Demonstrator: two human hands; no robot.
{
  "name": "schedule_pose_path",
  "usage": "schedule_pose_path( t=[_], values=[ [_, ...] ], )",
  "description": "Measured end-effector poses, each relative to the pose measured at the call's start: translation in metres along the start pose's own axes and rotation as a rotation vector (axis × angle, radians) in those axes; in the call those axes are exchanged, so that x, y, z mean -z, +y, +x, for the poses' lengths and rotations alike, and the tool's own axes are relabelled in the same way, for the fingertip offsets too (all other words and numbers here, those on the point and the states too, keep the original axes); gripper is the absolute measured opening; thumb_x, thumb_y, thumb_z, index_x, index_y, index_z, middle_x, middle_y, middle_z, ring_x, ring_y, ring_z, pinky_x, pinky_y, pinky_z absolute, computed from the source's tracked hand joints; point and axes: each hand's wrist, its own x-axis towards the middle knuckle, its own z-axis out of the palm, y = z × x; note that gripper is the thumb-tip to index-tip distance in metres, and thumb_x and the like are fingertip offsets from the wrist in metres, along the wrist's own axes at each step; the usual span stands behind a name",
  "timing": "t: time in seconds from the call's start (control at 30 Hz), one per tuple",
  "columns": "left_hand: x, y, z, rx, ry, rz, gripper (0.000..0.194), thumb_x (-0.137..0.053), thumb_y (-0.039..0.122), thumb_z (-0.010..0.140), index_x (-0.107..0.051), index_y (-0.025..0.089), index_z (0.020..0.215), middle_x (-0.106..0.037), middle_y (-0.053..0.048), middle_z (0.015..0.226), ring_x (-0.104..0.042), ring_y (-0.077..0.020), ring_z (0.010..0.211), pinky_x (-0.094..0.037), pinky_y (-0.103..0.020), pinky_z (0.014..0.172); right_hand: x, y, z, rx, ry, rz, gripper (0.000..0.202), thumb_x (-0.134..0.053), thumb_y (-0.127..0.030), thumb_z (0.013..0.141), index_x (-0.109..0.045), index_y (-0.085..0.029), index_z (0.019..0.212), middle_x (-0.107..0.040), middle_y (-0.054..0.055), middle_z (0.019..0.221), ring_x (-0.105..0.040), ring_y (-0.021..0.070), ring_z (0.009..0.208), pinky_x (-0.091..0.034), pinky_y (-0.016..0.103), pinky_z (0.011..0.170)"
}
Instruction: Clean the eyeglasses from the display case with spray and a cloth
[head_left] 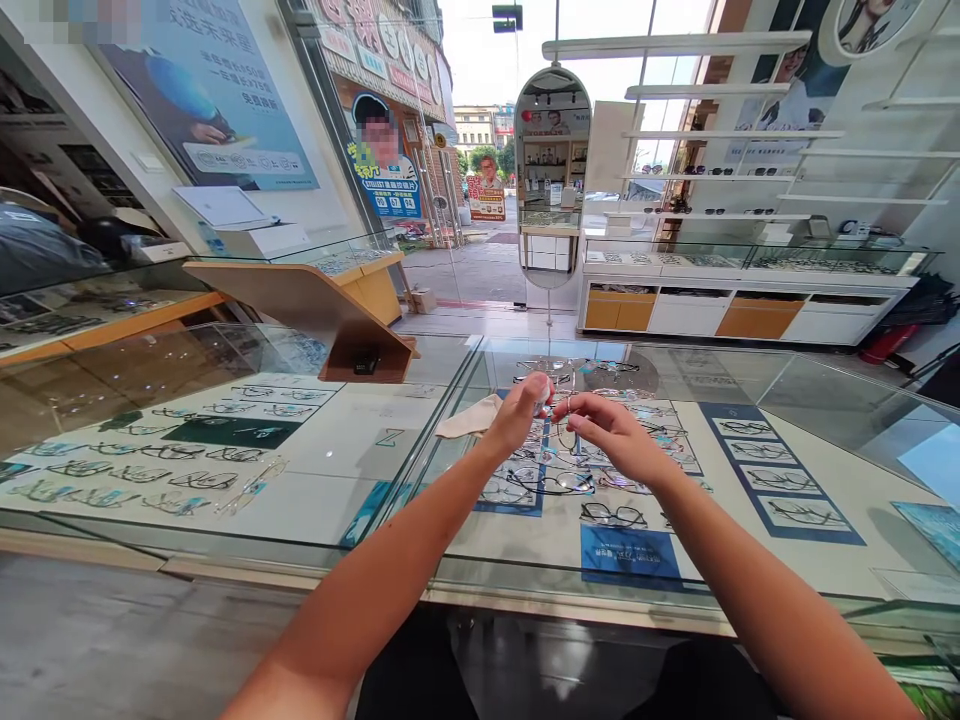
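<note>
Above the glass display counter (420, 480), my left hand (521, 408) is closed round a small whitish, clear object (541, 401) that is mostly hidden by the fingers. My right hand (607, 430) is just to its right, with thumb and forefinger close together near the tip of that object; something thin seems to be between them, too small to name. A beige cloth (471, 417) lies on the glass beside my left wrist. Rows of eyeglasses show beneath both hands, among them a dark-framed pair (613, 515) above a blue card (630, 553).
More eyeglasses (172, 452) fill the left side of the case. A brown wooden stand (300, 300) rises at the back left. An oval mirror (553, 180) stands behind the counter. A blue tray of glasses (780, 470) lies at the right.
</note>
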Motion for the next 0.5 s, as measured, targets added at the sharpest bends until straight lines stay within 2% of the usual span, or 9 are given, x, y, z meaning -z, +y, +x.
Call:
schedule_pose_path(
  t=[0.17, 0.3, 0.5],
  values=[
    [-0.002, 0.005, 0.000, 0.018, 0.040, -0.029, 0.063, -0.054, 0.085, 0.087, -0.059, 0.023, 0.086, -0.056, -0.003, 0.084, -0.054, -0.0193, 0.076, -0.051, -0.034, 0.074, 0.001, 0.000, -0.001, 0.002, 0.011, 0.025, 0.029, -0.066, -0.054, 0.103, -0.076, -0.031, 0.116, -0.079, 0.005, 0.119, -0.070, 0.0234, 0.108, -0.054, 0.042, 0.097],
    [-0.001, 0.010, -0.001, 0.010, 0.057, 0.011, 0.062, -0.054, 0.084, 0.086, -0.059, 0.023, 0.082, -0.057, -0.005, 0.086, -0.054, -0.0214, 0.082, -0.052, -0.034, 0.076, 0.005, 0.004, 0.001, -0.017, 0.108, 0.043, 0.034, -0.067, -0.059, 0.101, -0.075, -0.029, 0.116, -0.079, 0.006, 0.121, -0.070, 0.0241, 0.105, -0.057, 0.043, 0.097],
    [-0.004, 0.002, -0.005, -0.080, -0.059, 0.190, 0.059, -0.053, 0.079, 0.091, -0.056, 0.023, 0.076, -0.053, -0.003, 0.079, -0.048, -0.0206, 0.076, -0.046, -0.034, 0.070, 0.008, 0.011, 0.006, -0.009, 0.240, 0.074, 0.042, -0.067, -0.063, 0.098, -0.075, -0.026, 0.117, -0.080, 0.008, 0.119, -0.070, 0.0243, 0.103, -0.058, 0.042, 0.094]
  ],
)
